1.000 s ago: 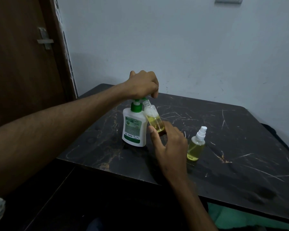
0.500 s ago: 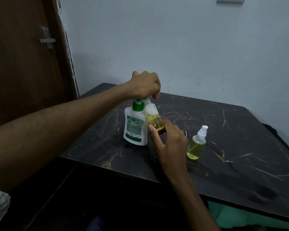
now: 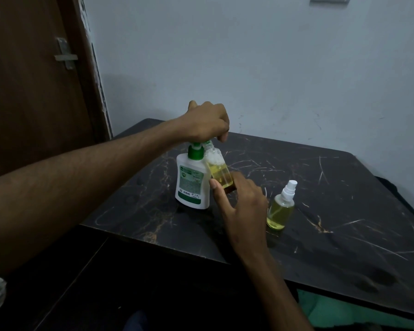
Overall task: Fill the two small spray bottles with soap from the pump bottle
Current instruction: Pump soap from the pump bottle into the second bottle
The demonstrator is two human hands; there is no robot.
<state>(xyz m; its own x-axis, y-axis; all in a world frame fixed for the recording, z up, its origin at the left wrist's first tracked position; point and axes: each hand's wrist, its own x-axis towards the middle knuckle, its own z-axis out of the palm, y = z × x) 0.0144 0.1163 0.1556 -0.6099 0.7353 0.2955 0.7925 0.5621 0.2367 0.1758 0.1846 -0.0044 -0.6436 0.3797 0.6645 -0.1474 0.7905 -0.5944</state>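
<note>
Head view shows the left hand (image 3: 207, 121) curled down over the top of the pump bottle (image 3: 191, 181), fingers wrapped on the pump head as if pressing it. Just beside it, the right hand (image 3: 243, 206) pinches the base of the open spray bottle (image 3: 219, 170), tilting its mouth up under the nozzle; yellow soap fills its lower part, with foam near the neck. The second spray bottle (image 3: 281, 207), capped and already holding yellow liquid, stands upright on the desk (image 3: 344, 211), near the right hand. Judged from this, the second fill is under way. Next should come more steady pumps with the mouth kept under the spout, then capping.
</note>
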